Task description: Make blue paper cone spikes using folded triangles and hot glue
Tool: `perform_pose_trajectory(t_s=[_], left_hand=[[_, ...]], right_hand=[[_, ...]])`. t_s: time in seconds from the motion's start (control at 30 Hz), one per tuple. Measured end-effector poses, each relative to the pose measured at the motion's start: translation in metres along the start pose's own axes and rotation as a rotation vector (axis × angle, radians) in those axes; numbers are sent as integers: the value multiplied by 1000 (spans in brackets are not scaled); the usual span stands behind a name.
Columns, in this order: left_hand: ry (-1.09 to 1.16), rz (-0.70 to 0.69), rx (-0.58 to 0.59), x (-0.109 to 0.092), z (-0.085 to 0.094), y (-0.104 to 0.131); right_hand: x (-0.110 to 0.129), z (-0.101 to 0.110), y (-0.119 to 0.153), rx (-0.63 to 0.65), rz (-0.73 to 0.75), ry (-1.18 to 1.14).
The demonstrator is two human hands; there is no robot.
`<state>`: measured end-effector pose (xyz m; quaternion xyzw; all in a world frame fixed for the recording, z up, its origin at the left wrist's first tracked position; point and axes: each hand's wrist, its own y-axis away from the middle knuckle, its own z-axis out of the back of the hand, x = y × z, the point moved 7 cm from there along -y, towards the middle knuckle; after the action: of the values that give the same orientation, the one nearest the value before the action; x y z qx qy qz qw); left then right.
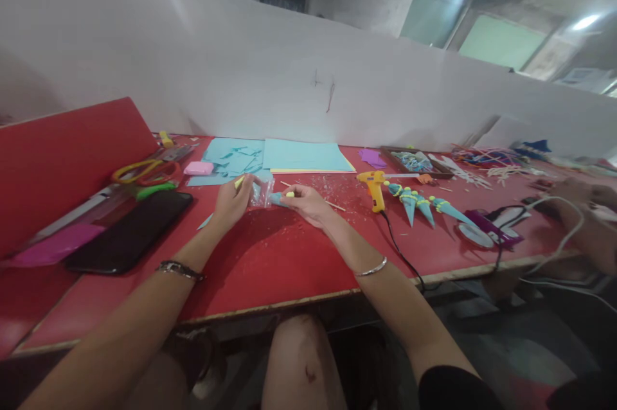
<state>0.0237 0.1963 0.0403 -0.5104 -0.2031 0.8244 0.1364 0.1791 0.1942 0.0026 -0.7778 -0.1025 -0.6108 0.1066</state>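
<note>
Over the red table (270, 268), my left hand (234, 201) is closed, with something small and yellow at its fingers and a clear plastic bag (261, 193) beside them. My right hand (308, 202) pinches a small yellow piece (290, 195) between thumb and fingertips. A light blue paper piece (276, 198) lies against these fingertips, next to the bag. Which fingers hold the blue piece is too small to tell. Behind the hands lie light blue sheets (303, 154) and cut blue scraps (241, 159).
A yellow glue gun (375, 190) and blue cones with yellow trim (414, 201) are at the right. A black phone (132, 230), scissors (144, 172) and a pink block (198, 168) lie left. Another person's hands (573, 211) show at the far right.
</note>
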Motion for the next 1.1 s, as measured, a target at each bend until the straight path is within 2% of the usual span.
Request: perform_pose_trajectory(t_s=[0.1,0.3,0.5,0.7,0.83,1.1], left_hand=[[14,3,2,3,0,0],[21,16,-7,5,0,-1],[32,30,-8,7,-1,0],[36,9,-12,6,0,-1],[42,20,-10,6,0,-1],[52,14,9,7,-2,-1]], right_hand=[[-1,0,-1,-21,8,-6],[-1,-6,-1,11,-48,-177],[1,2,0,-39,-12,-162],[-1,-3,2,31,-72,-128],[-1,-4,2,60,-48,-85],[7,-3,2,6,-12,-134]])
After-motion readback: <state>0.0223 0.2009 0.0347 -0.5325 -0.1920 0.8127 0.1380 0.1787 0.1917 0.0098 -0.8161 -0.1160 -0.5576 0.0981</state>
